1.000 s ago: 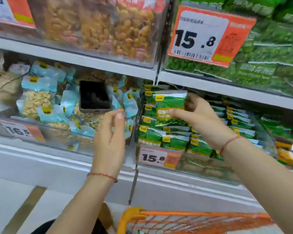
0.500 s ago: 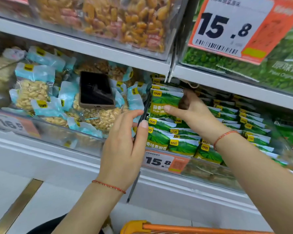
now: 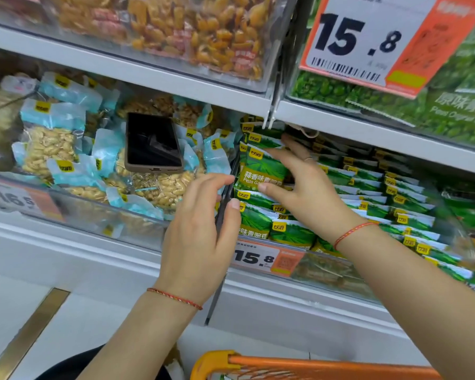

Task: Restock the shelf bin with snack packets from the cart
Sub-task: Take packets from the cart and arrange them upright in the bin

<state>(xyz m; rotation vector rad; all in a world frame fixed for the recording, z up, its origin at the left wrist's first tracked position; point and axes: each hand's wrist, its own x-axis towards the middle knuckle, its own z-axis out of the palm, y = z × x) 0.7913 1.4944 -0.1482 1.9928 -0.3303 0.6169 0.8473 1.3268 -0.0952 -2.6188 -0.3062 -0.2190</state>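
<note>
**Green packet goes onto the stack**

The shelf bin (image 3: 327, 272) sits on the lower shelf, right of the divider, packed with rows of green pea packets. Below, the orange cart (image 3: 313, 364) rim edges into view. Right hand (image 3: 310, 193) is over the stack, fingers (image 3: 294, 149) and thumb clamped on one snack packet (image 3: 263, 171) at the bin's left end. Left hand (image 3: 200, 234) is beside it, fingers apart and relaxed, thumb against the divider. A dark phone (image 3: 152, 142) lies on the peanut bags next door.

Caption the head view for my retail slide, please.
Right hand sets a green pea packet into the shelf bin; left hand hovers beside.
</note>
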